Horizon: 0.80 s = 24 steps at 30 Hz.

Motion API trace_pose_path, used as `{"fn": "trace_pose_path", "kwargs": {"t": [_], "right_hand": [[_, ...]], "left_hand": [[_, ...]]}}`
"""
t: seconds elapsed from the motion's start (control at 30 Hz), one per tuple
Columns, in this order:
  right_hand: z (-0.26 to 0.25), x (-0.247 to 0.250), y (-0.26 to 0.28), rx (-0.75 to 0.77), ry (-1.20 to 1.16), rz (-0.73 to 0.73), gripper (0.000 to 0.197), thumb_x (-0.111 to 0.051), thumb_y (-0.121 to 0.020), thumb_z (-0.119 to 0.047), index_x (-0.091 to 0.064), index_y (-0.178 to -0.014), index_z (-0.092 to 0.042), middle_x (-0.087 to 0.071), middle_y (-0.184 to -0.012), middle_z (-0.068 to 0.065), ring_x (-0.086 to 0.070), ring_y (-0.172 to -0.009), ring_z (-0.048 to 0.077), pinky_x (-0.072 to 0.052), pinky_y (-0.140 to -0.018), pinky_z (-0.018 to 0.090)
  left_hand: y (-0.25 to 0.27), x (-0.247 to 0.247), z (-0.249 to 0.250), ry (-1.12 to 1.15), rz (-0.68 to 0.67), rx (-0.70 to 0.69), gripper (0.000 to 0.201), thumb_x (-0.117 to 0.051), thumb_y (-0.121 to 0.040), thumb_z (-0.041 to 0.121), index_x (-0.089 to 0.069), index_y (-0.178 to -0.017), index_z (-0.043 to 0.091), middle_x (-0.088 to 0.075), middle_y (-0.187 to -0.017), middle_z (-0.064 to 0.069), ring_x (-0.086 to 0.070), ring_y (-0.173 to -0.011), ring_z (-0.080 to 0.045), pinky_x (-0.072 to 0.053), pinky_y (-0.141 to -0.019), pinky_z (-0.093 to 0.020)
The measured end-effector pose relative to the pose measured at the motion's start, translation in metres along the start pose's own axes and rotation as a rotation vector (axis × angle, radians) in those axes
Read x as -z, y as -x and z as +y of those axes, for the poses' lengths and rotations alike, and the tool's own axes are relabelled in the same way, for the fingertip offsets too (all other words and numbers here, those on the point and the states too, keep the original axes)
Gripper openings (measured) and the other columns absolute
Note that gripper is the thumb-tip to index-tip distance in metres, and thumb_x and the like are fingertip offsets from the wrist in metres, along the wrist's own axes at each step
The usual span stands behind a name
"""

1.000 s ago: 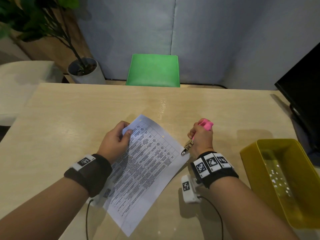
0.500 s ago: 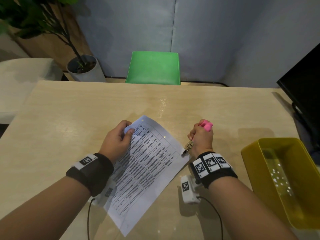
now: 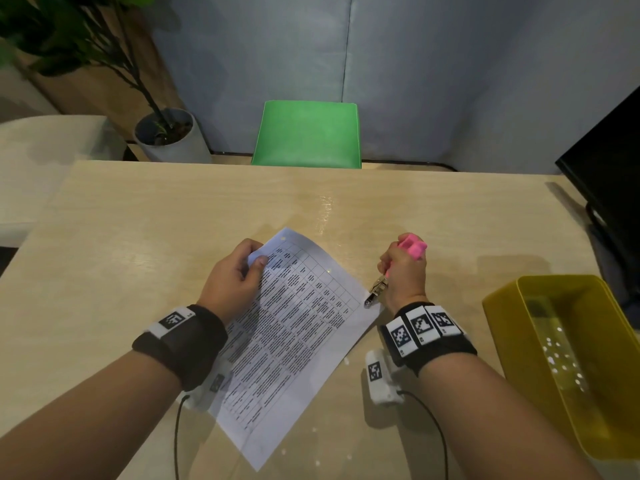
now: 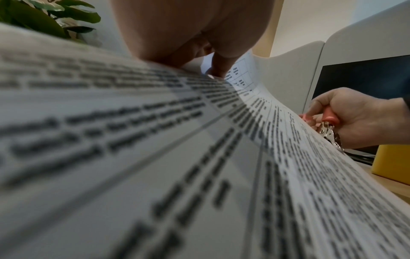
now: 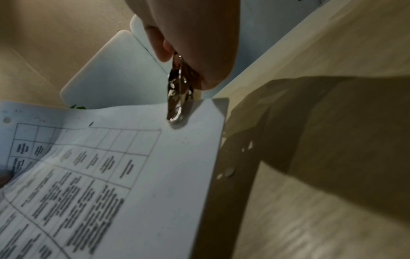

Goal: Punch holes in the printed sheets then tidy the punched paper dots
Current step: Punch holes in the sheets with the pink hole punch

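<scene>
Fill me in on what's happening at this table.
A person is punching holes in a printed sheet. The left hand pinches its far corner, lifting it off the table. The right hand grips a pink-handled hole punch, whose metal head sits over the sheet's right corner. One hole already shows near the left-hand corner. White paper dots lie in the yellow bin and a few on the table.

Printed sheet (image 3: 294, 327): white, table grid and dense text, lying diagonal, far end lifted off tabletop (image 3: 138, 220), one punched hole (image 3: 283, 238) near far corner. Hole punch (image 3: 377, 289): pink handles, shiny metal head, head clamped over sheet's right corner edge. Paper dots (image 3: 561, 362): small white specks inside yellow bin (image 3: 502, 306); a few more, probably dots, on tabletop near sheet's near end.
</scene>
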State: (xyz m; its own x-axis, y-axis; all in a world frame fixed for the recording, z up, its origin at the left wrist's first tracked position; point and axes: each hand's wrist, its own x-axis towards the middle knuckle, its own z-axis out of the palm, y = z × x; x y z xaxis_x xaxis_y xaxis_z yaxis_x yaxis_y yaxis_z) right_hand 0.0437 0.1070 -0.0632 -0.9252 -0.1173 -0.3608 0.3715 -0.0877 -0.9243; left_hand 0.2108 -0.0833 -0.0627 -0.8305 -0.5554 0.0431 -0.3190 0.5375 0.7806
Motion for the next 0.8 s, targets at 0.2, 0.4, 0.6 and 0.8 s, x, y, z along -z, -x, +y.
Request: {"fn": "trace_pose_path", "kwargs": {"t": [0.2,0.4,0.6,0.8], "right_hand": [[-0.016,-0.002,-0.001,0.055,-0.055,0.013,0.037,-0.043,-0.077,0.014,-0.049,-0.101,-0.014,-0.046,-0.071,-0.001,-0.043,-0.058,0.012,-0.039,-0.060,0.027],[-0.033,-0.004,-0.005,0.109,-0.011,-0.060,0.041,-0.049,-0.080,0.013,-0.051,-0.112,-0.013,-0.052,-0.076,-0.002,-0.047,-0.064,0.012,-0.043,-0.065,0.028],[-0.056,-0.007,-0.003,0.087,0.002,-0.226,0.033,-0.052,-0.078,0.007,-0.055,-0.093,-0.022,-0.060,-0.110,0.004,-0.052,-0.072,0.015,-0.044,-0.069,0.029],[-0.076,-0.025,0.007,-0.013,-0.114,-0.509,0.031,-0.060,-0.074,0.002,-0.055,-0.099,-0.015,-0.058,-0.110,0.015,-0.052,-0.083,0.025,-0.042,-0.069,0.031]], "left_hand": [[-0.003,0.005,0.005,0.009,0.049,-0.007,0.024,-0.049,-0.096,0.020,-0.046,-0.079,0.036,-0.040,-0.052,-0.005,-0.037,-0.048,-0.017,-0.033,-0.052,-0.031],[-0.007,0.020,0.019,0.101,0.116,0.017,0.017,-0.048,-0.097,0.021,-0.048,-0.084,0.032,-0.049,-0.059,-0.020,-0.042,-0.052,-0.021,-0.035,-0.054,-0.031],[-0.016,0.044,0.045,0.237,0.249,-0.005,0.019,-0.047,-0.097,0.017,-0.049,-0.082,0.028,-0.049,-0.059,-0.011,-0.042,-0.046,-0.010,-0.036,-0.045,-0.023],[-0.025,0.066,0.074,0.382,0.317,-0.046,0.014,-0.047,-0.097,0.020,-0.050,-0.086,0.027,-0.063,-0.077,-0.012,-0.060,-0.064,-0.016,-0.047,-0.050,-0.018]]}}
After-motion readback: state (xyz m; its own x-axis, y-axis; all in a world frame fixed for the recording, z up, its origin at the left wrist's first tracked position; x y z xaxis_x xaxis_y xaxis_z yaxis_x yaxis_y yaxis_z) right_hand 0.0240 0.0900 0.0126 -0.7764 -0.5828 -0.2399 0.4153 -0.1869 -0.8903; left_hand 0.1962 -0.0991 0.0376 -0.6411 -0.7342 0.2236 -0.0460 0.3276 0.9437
